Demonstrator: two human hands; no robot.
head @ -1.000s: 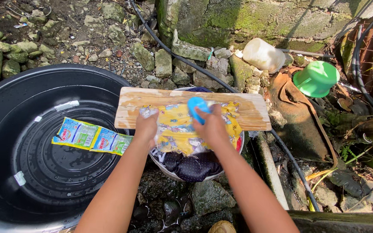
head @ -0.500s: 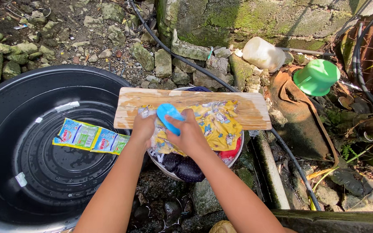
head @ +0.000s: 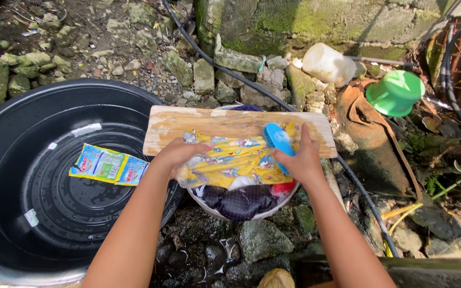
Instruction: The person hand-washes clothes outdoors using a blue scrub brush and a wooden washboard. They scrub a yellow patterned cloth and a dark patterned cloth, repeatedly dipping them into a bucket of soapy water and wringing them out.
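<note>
At centre frame I see my right hand [head: 305, 160] closed around a blue scrub brush [head: 278, 140], pressing it onto a yellow printed garment [head: 230, 160]. My left hand [head: 177, 154] lies flat on the garment's left end, pinning it. The garment is spread over a wooden board [head: 188, 125] across a white basin [head: 209, 210] of dark laundry. A black tub [head: 38, 160] at left holds detergent sachets [head: 108, 165].

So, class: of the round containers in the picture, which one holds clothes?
The white basin under the wooden board; dark clothes fill it. The big black tub holds only sachets, the green pail stands apart.
</note>
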